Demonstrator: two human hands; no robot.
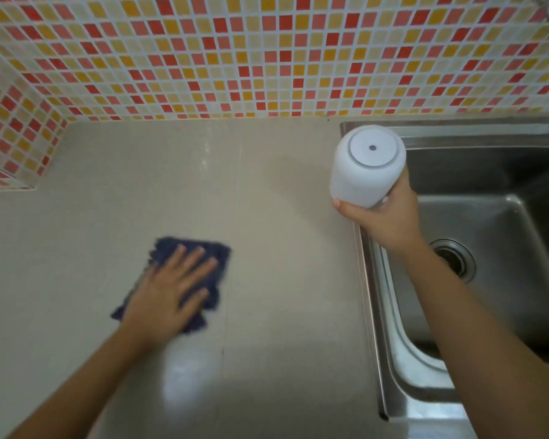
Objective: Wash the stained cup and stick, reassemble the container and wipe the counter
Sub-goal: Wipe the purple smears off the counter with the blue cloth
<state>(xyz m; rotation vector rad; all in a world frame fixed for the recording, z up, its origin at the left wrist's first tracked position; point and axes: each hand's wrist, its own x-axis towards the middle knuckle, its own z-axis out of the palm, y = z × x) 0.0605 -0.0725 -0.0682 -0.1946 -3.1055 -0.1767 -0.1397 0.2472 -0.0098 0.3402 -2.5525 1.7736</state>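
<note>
My left hand [168, 289] lies flat, fingers spread, pressing a dark blue cloth [214, 255] onto the beige counter [267, 217]. The cloth is blurred with motion. My right hand [385, 221] grips the lower part of a white cylindrical container [366, 167], held in the air above the counter's right edge beside the sink. The container's round top has a small dark hole in its middle. No cup or stick is visible on its own.
A stainless steel sink [501, 223] with a round drain [454, 259] fills the right side. A wall of red, orange and cream mosaic tiles [235, 58] runs along the back and the left corner. A glossy reflection lies on the counter's near part.
</note>
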